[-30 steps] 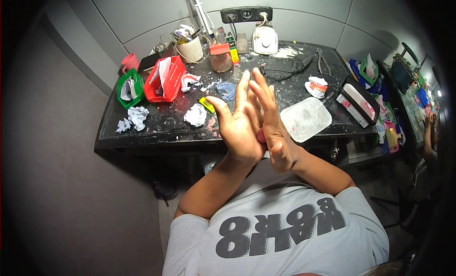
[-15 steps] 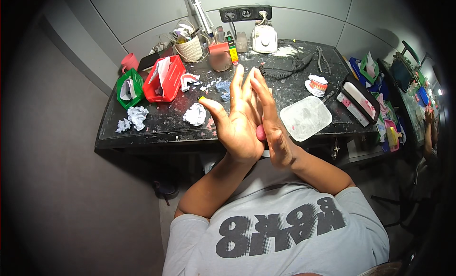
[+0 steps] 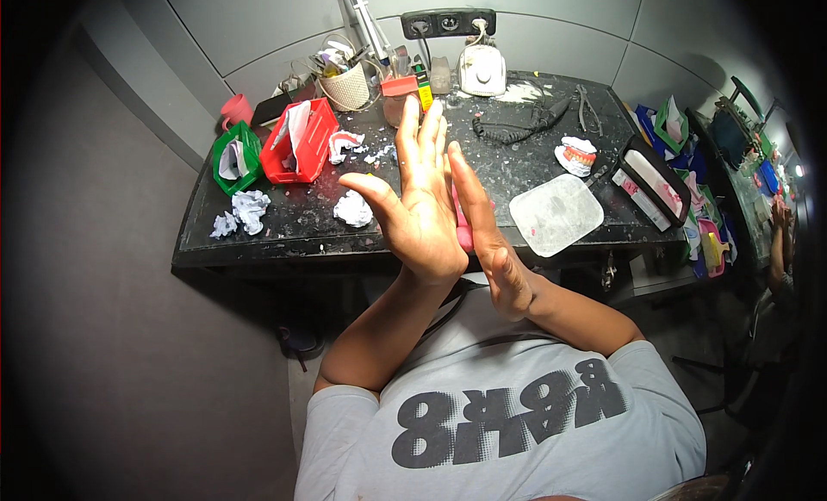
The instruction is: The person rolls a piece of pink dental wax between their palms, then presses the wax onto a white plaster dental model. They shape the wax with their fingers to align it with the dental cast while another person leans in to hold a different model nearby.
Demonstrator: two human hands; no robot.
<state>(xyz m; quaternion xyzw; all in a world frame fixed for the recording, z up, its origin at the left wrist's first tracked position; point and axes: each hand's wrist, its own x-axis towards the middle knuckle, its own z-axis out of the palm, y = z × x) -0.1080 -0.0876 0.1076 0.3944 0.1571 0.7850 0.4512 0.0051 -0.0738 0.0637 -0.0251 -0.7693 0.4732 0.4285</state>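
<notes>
The person's left hand (image 3: 420, 230) and right hand (image 3: 495, 255) were held close together, palms facing and fingers outstretched, with a partly hidden piece of pink dough (image 3: 465, 238) between them, near the front edge of the dark surface (image 3: 297, 212). A cloudy plastic tray (image 3: 557, 215) lay right of the hands, a teeth model (image 3: 575, 157) beyond it.

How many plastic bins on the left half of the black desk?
2: a green bin at the desk's left end, and a red bin just right of it. The left hand hides some desk, but neither bin.
</notes>
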